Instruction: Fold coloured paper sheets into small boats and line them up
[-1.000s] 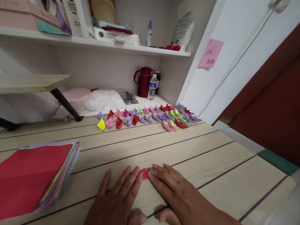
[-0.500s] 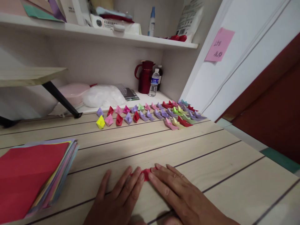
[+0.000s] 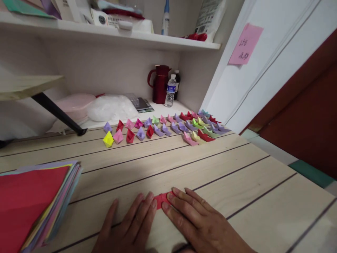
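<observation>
A small folded piece of red paper (image 3: 161,200) lies flat on the wooden table (image 3: 237,182), close to me. My left hand (image 3: 129,223) rests flat with its fingers stretched out, the fingertips at the paper's left end. From the other side, my right hand (image 3: 195,216) lies spread over the paper's right end and presses it down. Both hands cover part of the paper, and only its middle strip shows. Beyond them, several folded paper boats (image 3: 189,138) in many colours stand in rows along the table's far edge.
At the left lies a stack of coloured paper (image 3: 34,200), red on top. Behind the boats are a dark red jug (image 3: 160,84), a water bottle (image 3: 170,92) and a white plastic bag (image 3: 112,108). A black leg (image 3: 59,114) supports a small wooden shelf (image 3: 28,86).
My left hand has drawn slightly left and nearer me, and more of the red paper shows between the hands. The view has shifted a little.
</observation>
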Motion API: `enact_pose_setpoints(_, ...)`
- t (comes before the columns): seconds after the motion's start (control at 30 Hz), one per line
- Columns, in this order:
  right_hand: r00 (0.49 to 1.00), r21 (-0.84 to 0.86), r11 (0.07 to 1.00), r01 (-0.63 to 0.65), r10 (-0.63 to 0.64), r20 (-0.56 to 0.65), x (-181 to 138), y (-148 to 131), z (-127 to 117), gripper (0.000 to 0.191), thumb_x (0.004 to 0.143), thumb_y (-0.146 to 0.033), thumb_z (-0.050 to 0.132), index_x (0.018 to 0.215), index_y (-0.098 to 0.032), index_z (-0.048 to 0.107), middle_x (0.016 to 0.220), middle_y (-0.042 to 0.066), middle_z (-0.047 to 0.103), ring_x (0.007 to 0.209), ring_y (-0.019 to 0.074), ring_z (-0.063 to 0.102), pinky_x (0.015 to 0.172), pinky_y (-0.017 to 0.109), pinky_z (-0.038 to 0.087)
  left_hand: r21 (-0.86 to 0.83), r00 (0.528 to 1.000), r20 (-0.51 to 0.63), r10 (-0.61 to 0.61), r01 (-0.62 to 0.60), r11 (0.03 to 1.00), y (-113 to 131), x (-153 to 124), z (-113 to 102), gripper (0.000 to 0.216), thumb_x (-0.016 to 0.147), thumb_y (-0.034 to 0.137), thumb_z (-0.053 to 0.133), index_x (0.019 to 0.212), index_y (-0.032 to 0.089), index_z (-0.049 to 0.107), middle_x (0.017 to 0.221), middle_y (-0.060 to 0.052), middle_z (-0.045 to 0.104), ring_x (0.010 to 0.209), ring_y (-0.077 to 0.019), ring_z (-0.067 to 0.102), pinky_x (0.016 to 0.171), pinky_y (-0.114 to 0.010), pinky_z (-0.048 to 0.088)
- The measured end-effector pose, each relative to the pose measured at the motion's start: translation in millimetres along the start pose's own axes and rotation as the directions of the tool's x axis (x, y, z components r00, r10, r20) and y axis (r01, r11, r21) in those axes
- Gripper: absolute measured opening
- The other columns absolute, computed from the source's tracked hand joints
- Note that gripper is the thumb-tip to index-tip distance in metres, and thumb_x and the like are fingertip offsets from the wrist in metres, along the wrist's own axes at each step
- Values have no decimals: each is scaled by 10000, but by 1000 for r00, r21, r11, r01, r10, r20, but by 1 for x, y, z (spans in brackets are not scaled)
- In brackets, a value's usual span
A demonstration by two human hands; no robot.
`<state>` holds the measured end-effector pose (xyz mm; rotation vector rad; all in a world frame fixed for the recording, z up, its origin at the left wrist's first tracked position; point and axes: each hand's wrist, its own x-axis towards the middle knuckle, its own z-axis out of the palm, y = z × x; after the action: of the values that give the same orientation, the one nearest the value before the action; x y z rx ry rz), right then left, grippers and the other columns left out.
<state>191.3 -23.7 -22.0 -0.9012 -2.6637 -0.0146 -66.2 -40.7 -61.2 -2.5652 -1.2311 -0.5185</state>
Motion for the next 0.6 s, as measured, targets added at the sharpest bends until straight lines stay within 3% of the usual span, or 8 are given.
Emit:
enact_pose_setpoints(0.07,1000,32,999,1,0,-21,-1,0,1,716,925,-600,462,1509,-207,329,1372,118,586,1289,295,532,1081,463,456,33,999,-4,52,-52,998,-5,1,-6,650,975,520,297,1534,291,57,1400,-10,554,1239,-197,562,1197,-436,-67)
enact_pose_setpoints(0.17,999,91,995,-30,28,20,-1,-4,-3,730,912,-627,469,1494,-199,366,1411,129,547,1334,304,480,1115,483,407,100,994,44,100,-104,989,-10,1,-16,664,965,491,355,1534,276,89,1424,-6,531,1250,-188,555,1145,-394,195)
enact_pose_setpoints(0.23,993,128,989,-78,67,94,1,-8,-9,709,917,-615,475,1482,-196,390,1444,135,507,1361,318,440,1130,509,374,114,994,82,70,-79,990,-8,0,-20,695,955,477,392,1533,278,59,1448,-6,502,1261,-193,549,1055,-394,328)
enact_pose_setpoints(0.33,975,146,978,-151,122,186,5,-15,-19,689,936,-586,465,1485,-179,379,1489,145,440,1396,326,381,1152,531,324,92,993,113,-26,16,996,1,-1,-22,716,941,463,440,1530,290,71,1474,-17,473,1296,-217,521,1056,-435,353)
enact_pose_setpoints(0.5,970,127,985,-115,83,230,-5,-31,-36,727,939,-559,478,1483,-90,360,1508,196,369,1411,357,333,1141,541,338,-43,975,118,-186,192,980,18,-10,-33,469,954,406,415,1390,246,476,1436,-54,537,1317,-233,502,1092,-515,373)
enact_pose_setpoints(0.6,987,76,997,2,-15,161,-29,-44,-36,754,917,-559,521,1470,-65,385,1487,203,398,1383,356,388,1102,501,419,-178,955,67,-288,295,939,26,-27,-54,361,961,378,413,1273,275,563,1344,-26,629,1225,-188,584,1071,-460,438)
